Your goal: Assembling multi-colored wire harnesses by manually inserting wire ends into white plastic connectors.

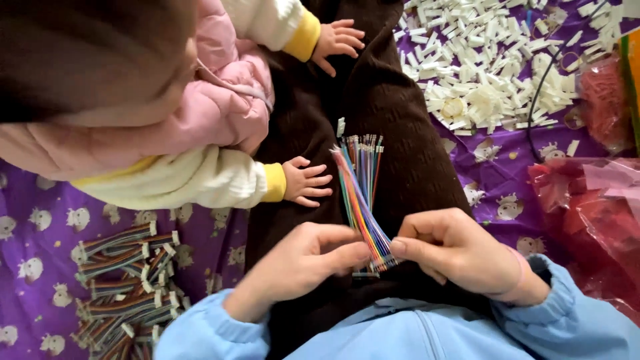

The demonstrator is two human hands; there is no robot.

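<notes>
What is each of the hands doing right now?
Left hand: closed, pinching the bundle of thin multicoloured wires.
Right hand: closed, pinching the same bundle.

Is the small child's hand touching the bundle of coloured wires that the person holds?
No: the small child's hand rests on the dark brown knitted fabric, with a clear gap to the bundle of thin multicoloured wires.

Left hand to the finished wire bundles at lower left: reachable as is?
Probably yes. The left hand pinches the wire bunch together with the right hand, so it must let go first. The bundles lie on the purple cloth beside that arm, nothing between; the child's hand sits higher up.
</notes>
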